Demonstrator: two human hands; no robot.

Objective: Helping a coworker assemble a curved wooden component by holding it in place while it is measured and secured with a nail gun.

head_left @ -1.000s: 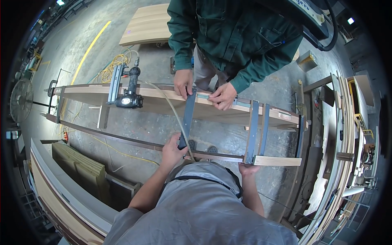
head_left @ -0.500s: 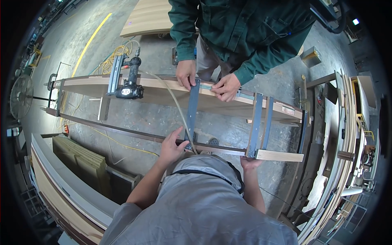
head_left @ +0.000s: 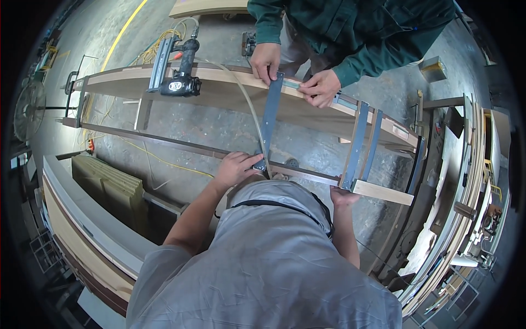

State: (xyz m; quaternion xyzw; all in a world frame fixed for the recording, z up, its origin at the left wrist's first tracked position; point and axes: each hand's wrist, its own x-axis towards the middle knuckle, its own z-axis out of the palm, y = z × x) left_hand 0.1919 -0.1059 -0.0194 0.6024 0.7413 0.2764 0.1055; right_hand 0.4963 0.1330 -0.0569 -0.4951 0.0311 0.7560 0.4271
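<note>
My left hand (head_left: 236,169) is closed on the near dark rail (head_left: 192,147), its fingertips at the near end of a dark crosspiece (head_left: 271,115). Farther right, my right hand (head_left: 343,197) supports the same rail from below, beside a pair of crosspieces (head_left: 359,143) and a short pale wood block (head_left: 383,192); its fingers are partly hidden. Across the frame, a co-worker's hand (head_left: 266,61) pinches the crosspiece's far end. That person's other hand (head_left: 322,88) presses on the edge of the long curved wooden panel (head_left: 213,77).
A black nail gun (head_left: 183,77) rests on the far panel; its pale hose (head_left: 241,90) runs toward me across the frame. Clamps (head_left: 71,104) stand at the left end. Stacked boards (head_left: 107,181) lie at left, and long strips (head_left: 466,164) at right.
My left hand, spread before, has closed at the rail and crosspiece end. The frame and the co-worker appear higher and farther right as my view shifts.
</note>
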